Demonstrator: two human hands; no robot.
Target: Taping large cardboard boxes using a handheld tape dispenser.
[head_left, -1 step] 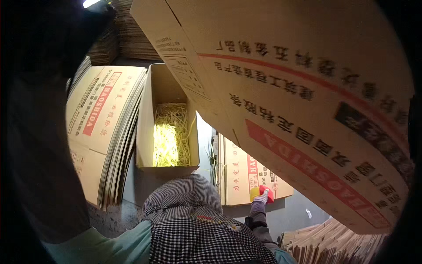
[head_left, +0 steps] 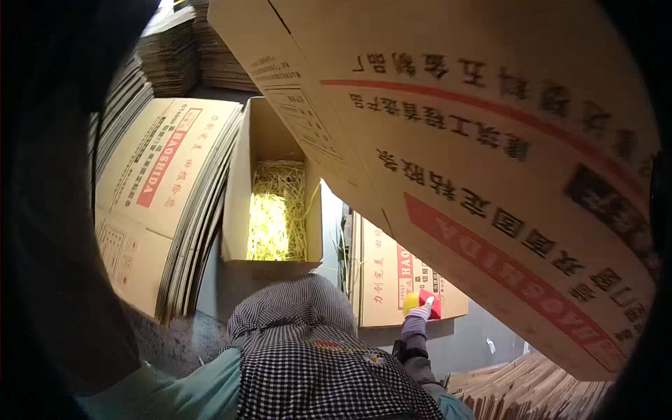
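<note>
My right hand (head_left: 425,304) is closed around a small red-and-yellow block-like thing (head_left: 435,308); its exact kind is unclear. The thing is over printed flat cardboard (head_left: 381,308), right of my checked apron. My left arm (head_left: 80,294) is raised along the dark left side, and its hand does not show. A big printed cardboard sheet or carton (head_left: 420,154) slants across the upper right, close to the view, hiding much behind it. Between it and the left stack stands an open cardboard box (head_left: 236,210) with pale yellow shredded strands (head_left: 280,210) inside.
A thick stack of printed flat cartons (head_left: 164,161) leans at the left of the open box. More flat cardboard bundles (head_left: 168,56) are piled at the far left. At lower right, many cardboard edges (head_left: 525,388) stand packed together. Grey floor (head_left: 483,329) shows beside my right arm.
The view has shifted slightly. The dark shape at the upper left has drawn back, uncovering more piled cardboard. The large sheet has shifted a little right; my right hand still grips the red-and-yellow thing.
</note>
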